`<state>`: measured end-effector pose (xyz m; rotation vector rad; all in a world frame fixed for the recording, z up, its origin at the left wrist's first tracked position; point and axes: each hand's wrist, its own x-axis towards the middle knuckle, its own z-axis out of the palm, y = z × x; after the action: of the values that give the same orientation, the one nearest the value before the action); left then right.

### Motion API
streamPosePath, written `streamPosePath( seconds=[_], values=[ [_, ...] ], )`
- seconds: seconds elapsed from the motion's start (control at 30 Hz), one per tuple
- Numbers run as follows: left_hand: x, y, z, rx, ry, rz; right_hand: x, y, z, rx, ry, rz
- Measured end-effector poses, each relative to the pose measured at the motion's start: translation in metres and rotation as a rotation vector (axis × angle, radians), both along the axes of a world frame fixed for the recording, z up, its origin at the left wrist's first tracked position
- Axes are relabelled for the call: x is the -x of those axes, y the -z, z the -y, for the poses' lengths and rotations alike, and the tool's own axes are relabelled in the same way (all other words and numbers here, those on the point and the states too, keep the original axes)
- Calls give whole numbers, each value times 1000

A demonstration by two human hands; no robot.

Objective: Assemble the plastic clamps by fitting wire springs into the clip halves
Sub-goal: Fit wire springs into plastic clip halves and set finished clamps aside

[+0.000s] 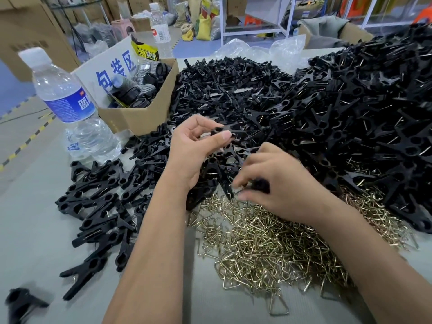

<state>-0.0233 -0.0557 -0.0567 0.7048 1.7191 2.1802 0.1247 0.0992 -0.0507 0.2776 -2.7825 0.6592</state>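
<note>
Left hand (196, 146): grip closed on one black clip half (222, 132), pinched between thumb and fingertips, held up just above centre frame. The round hole end of the piece shows above the thumb; the rest runs right, past the fingertips.

Right hand (275, 183): lower and right of the left, knuckles up, fingers curled down. A dark blurred piece (260, 184) sits under the fingers, and a bit of wire (238, 190) shows at the fingertips (motion blur; cannot tell whether the grip has closed on either). The two hands are near but apart; the held clip half is up and left of the right hand's fingertips.

Directly below the right hand, lower centre to lower right: loose heap of brass-coloured wire springs (264, 244), triangular bends, lying on the grey bench (35, 242).

Behind both hands, centre to upper right: large mound of black clip parts (327, 101), some with wire showing. Left of the forearms: a flatter scatter of black clamps (98, 206), wire visible in several. One blurred black piece (21, 302) at lower left corner.

Left edge: water bottle (67, 106), blue label, white cap, tilted in the wide-angle view. Just right of it, an open cardboard box (138, 118) with dark ribbed parts inside and a blue-lettered flap. A second bottle (160, 29) stands behind the box, top centre-left.
</note>
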Motion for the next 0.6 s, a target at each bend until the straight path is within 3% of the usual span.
streamPosePath(
  seconds=[0.1,0.33,0.5,0.6],
  values=[
    [2,2,-1,-1,-60,24,5,3,10,-136,-54,134],
    [4,4,-2,33,-50,-28,4,4,5,73,-9,87],
    [2,5,-4,26,-87,7,3,3,13,-106,-48,190],
    [0,5,-4,18,-73,10,2,2,16,-53,-36,152]
  ],
)
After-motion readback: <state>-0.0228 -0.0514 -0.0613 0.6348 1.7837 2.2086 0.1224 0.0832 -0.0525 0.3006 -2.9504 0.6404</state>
